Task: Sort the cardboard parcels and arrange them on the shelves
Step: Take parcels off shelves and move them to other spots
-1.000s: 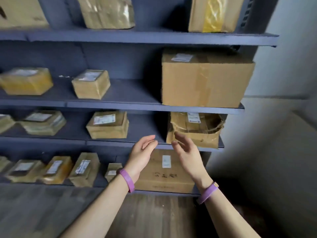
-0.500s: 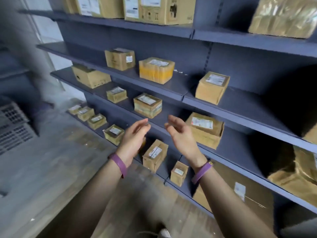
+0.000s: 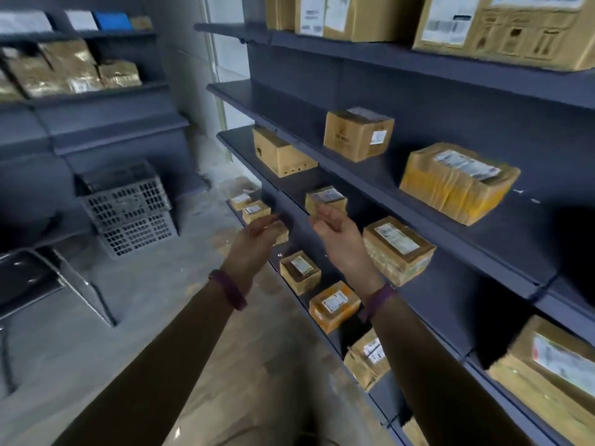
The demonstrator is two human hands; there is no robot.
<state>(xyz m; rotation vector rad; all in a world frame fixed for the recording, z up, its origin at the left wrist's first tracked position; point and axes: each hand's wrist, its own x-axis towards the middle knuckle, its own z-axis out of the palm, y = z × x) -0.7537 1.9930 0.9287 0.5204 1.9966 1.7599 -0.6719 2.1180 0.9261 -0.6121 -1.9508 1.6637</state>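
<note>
Standing just behind this person at the shelves, here's how it looks to me. Both hands are up in front of them with nothing in either one. The left hand [image 3: 257, 239] and right hand [image 3: 341, 239] are held apart with palms roughly facing each other and the fingers loosely curled, like they're ready to take a box by its sides.

The closest thing is a small parcel [image 3: 325, 198] on the shelf [image 3: 296, 185], just past the right hand's fingertips. The picture is a bit smeared there, so I can't tell if the fingertips actually touch it, but I'd guess not. A bigger taped parcel [image 3: 399, 249] sits on the same shelf, just to the right of that wrist. A few more small parcels [image 3: 299, 272] are lined up on the bottom level near the floor.

My read is that they're between boxes, picking the next one to move rather than placing anything.

If it's the small parcel, the next move looks simple: both hands go forward a touch, close on opposite sides and lift it straight off. It sits near the shelf's front edge, so a careless nudge could tip it off. There's also a grey basket [image 3: 128, 207] on the floor to the left, but I can't see what's inside it.
</note>
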